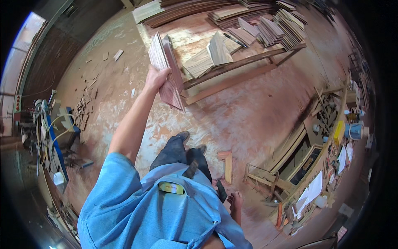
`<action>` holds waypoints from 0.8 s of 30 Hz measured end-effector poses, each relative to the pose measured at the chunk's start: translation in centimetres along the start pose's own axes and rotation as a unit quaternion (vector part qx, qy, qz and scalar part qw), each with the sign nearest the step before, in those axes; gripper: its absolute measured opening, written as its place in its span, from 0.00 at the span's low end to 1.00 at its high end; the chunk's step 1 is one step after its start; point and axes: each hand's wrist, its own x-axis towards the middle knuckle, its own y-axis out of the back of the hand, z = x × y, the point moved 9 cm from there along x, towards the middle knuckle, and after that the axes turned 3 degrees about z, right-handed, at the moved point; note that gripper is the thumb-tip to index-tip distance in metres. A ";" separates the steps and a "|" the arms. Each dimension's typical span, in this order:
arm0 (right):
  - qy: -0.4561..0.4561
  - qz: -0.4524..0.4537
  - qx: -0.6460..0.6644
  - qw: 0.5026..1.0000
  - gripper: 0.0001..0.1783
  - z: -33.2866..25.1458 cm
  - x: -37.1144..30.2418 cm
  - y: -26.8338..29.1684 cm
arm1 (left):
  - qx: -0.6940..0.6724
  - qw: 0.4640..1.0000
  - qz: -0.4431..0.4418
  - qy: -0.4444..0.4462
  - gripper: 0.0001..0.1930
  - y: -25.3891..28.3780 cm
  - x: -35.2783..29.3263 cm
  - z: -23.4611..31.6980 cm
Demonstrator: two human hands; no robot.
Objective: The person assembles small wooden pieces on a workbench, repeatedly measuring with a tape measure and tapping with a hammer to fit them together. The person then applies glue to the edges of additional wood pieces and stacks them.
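My left hand [158,78] is closed around the edge of a few thin wooden boards [171,92], lifted upright off the near left end of a low wooden table [244,68]. On that table, closest to the held boards, lie a flat board [198,63] and a pale board with an angled end [219,50]. My right hand [236,203] hangs low by my right side, its fingers partly curled and small in the view. Beside it shows a dark, narrow thing [222,191]; whether the hand touches it I cannot tell.
Stacked boards [271,31] and a dark pen-like stick [234,40] lie on the table. At right stands a cluttered workbench [300,186] with papers and a blue container [354,131]. Wood scraps [85,103] and a machine [47,128] are at left.
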 end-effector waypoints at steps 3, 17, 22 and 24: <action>0.085 -0.068 -0.076 0.991 0.21 -5.1 1.8 -2.7 | -0.239 0.966 -0.093 0.033 0.26 1.1 -3.6 -1.5; 0.399 -0.343 -0.178 0.832 0.28 -28.9 -16.9 -36.0 | -0.799 0.519 -0.304 0.022 0.46 14.7 -15.6 -4.2; 0.377 -0.387 -0.258 0.801 0.27 -25.3 -19.5 -40.9 | -0.846 0.458 -0.273 0.010 0.47 19.8 -18.0 -6.2; 0.381 -0.413 -0.261 0.785 0.28 -24.3 -20.2 -42.4 | -0.858 0.437 -0.269 0.004 0.46 21.1 -18.8 -7.6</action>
